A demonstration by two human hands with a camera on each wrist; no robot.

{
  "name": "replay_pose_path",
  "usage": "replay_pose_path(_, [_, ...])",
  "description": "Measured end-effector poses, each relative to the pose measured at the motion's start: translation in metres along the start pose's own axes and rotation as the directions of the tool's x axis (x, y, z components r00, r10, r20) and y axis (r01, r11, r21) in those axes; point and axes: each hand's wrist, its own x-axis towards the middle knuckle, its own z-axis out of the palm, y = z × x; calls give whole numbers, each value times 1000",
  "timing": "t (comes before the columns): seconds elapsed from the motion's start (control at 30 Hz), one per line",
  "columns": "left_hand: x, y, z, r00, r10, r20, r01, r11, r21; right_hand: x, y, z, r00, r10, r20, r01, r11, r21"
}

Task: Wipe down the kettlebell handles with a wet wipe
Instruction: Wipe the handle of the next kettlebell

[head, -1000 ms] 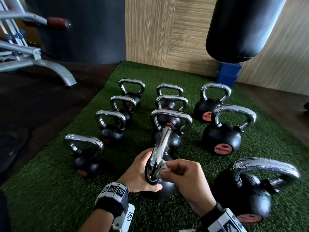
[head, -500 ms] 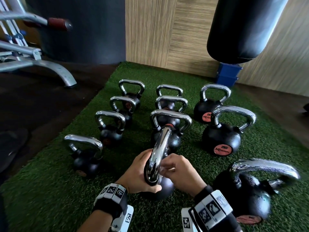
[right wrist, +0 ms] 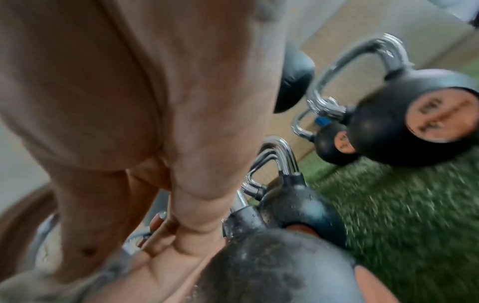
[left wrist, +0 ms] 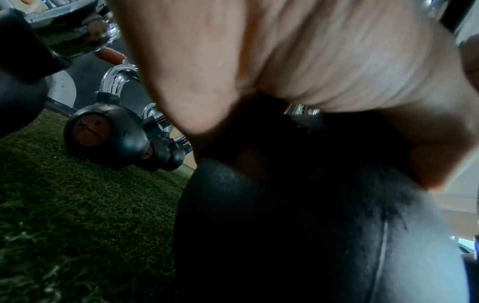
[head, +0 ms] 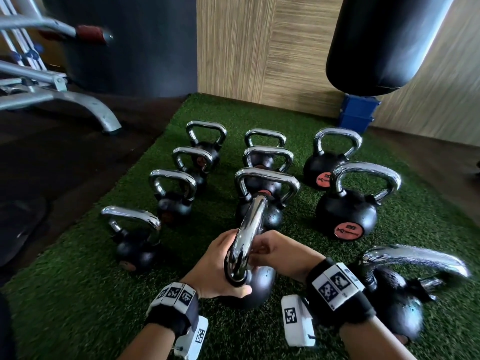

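Head view: the nearest kettlebell (head: 257,287) stands on the green turf (head: 78,294) at about 6 o'clock, its chrome handle (head: 246,235) rising edge-on toward the camera. The left hand (head: 215,268) cups the handle's near leg from 9 o'clock, thumb on the black ball. The right hand (head: 275,253) curls its fingers around the handle from 3 o'clock; the wet wipe cannot be made out. Other kettlebells (head: 345,214) stand in rows from 10 to 2 o'clock, one more (head: 397,300) just beside the right wrist at 4 o'clock. A black punching bag (head: 384,40) hangs at 1 o'clock, a grey bench frame (head: 59,100) at 10 o'clock.

Left wrist view: the palm (left wrist: 298,55) fills 12 o'clock, pressed over the black ball (left wrist: 298,235); a smaller kettlebell (left wrist: 103,133) sits at 9 o'clock.

Right wrist view: blurred. The hand (right wrist: 103,92) reaches down at 11 o'clock, fingertips (right wrist: 158,221) bent against chrome; what they pinch is unclear.
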Motion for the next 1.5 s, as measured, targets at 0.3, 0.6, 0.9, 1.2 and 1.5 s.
replay_pose_path(0.3, [-2,-1,0,999,-35,27,36,998,-48,2,18,9,993,-82,-82,115,608,786])
replay_pose_path(0.6, [-2,5,-2,997,76,-14,-74,990,117,14,16,30,947,14,-321,290,393,872])
replay_pose_path(0.9, [-4,19,-3,985,174,-23,-162,954,252,36,9,33,783,166,-600,498,412,763])
replay_pose_path(1.2, [-3,13,-5,1000,27,-9,-25,993,112,41,6,18,467,175,-866,232,921,312])
replay_pose_path(1.5, [-2,9,-6,999,38,18,-39,991,126,51,2,5,261,254,-931,-92,967,238])
